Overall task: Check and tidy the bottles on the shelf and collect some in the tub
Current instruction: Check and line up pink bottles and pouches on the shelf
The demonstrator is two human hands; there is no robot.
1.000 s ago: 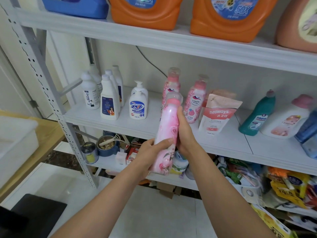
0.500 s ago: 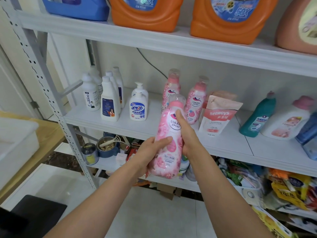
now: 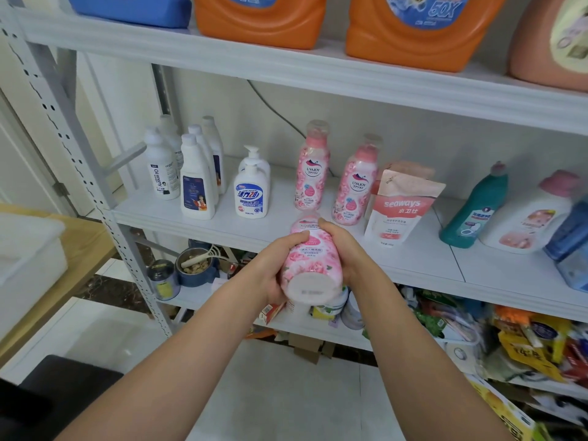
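White shelf [image 3: 318, 237] ahead, two matching pink bottles standing at the back. Both hands clamp a third pink bottle [image 3: 310, 265] in front of it: left hand [image 3: 270, 272], right hand [image 3: 343, 253], base tipped toward the camera, likely for checking the print underneath.

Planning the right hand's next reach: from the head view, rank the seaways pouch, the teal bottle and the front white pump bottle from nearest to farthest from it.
From the right hand:
1. seaways pouch, just right, on the shelf.
2. white pump bottle, up left.
3. teal bottle, far right.
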